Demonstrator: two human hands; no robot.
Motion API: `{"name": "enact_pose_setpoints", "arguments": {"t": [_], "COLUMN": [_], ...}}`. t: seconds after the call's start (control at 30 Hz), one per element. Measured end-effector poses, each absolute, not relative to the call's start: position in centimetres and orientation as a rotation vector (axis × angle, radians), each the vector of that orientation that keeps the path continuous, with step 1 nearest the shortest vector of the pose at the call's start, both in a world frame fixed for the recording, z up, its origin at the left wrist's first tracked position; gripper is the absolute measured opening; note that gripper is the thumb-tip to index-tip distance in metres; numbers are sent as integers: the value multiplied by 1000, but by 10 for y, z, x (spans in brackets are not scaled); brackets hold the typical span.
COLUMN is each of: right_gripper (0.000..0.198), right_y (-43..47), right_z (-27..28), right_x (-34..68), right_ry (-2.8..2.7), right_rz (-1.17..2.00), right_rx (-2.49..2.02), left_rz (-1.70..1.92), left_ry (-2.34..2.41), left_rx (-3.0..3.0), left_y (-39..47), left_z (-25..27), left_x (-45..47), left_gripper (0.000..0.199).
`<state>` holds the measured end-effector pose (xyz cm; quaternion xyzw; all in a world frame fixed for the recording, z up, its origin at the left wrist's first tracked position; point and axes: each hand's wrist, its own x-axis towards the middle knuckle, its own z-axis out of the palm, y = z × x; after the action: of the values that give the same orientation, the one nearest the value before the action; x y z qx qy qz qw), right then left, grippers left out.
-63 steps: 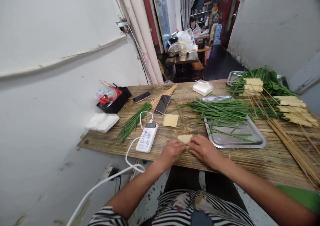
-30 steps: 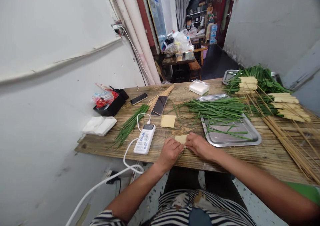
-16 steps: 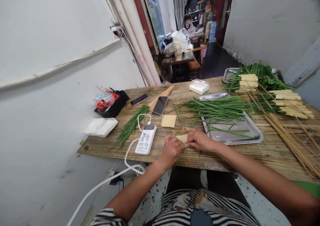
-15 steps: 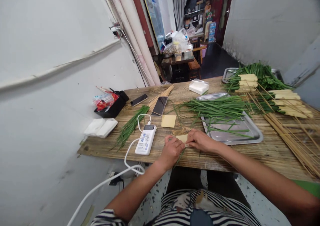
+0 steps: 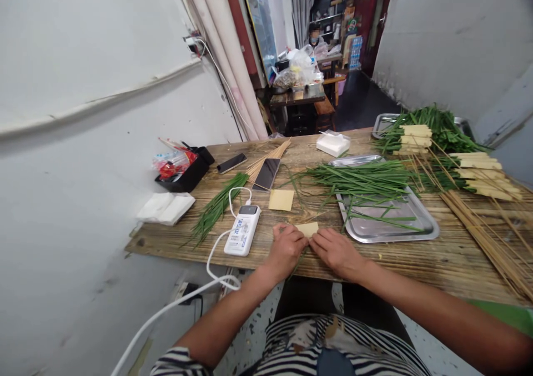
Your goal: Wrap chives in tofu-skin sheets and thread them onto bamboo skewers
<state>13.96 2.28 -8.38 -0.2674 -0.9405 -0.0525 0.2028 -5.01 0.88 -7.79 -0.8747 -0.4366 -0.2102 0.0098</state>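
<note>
A pale yellow tofu sheet (image 5: 308,229) lies near the table's front edge, between my two hands. My left hand (image 5: 288,249) is closed on its left end, fingers curled, with green chive ends hanging below. My right hand (image 5: 338,252) has its fingers together on the sheet's right near edge. The fingers hide much of the sheet. Just beyond lies a stack of square tofu sheets (image 5: 281,200). Chives (image 5: 362,179) are heaped on a metal tray (image 5: 391,236) to the right.
A white power bank (image 5: 242,231) with a cable, two phones (image 5: 266,174), bamboo skewers (image 5: 270,158) and a chive bundle (image 5: 219,206) are on the left. Skewered tofu rolls (image 5: 483,173) and long skewers (image 5: 483,237) occupy the right. A tissue pack (image 5: 333,143) sits at the back.
My right hand has shifted slightly nearer to me and flattened, its fingers now lower along the sheet. More of the tofu sheet shows. The left hand stays nearly in place.
</note>
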Motion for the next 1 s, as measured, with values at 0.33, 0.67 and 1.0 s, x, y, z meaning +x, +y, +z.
{"name": "enact_pose_setpoints", "arguments": {"t": [0.33, 0.67, 1.0], "right_gripper": [32, 33, 24], "right_y": [31, 52, 76], "right_z": [-89, -73, -80], "right_x": [138, 138, 138], "right_ry": [-2574, -2750, -2694], "right_rz": [221, 310, 540], "right_rx": [-876, -714, -602], "left_rz": [-731, -692, -868], "left_ry": [-1450, -1445, -1466], "left_rx": [-2700, -2626, -2642], "left_y": [9, -1, 8], "left_z": [-75, -81, -86], "left_x": [-49, -53, -60], "left_gripper": [20, 16, 17]}}
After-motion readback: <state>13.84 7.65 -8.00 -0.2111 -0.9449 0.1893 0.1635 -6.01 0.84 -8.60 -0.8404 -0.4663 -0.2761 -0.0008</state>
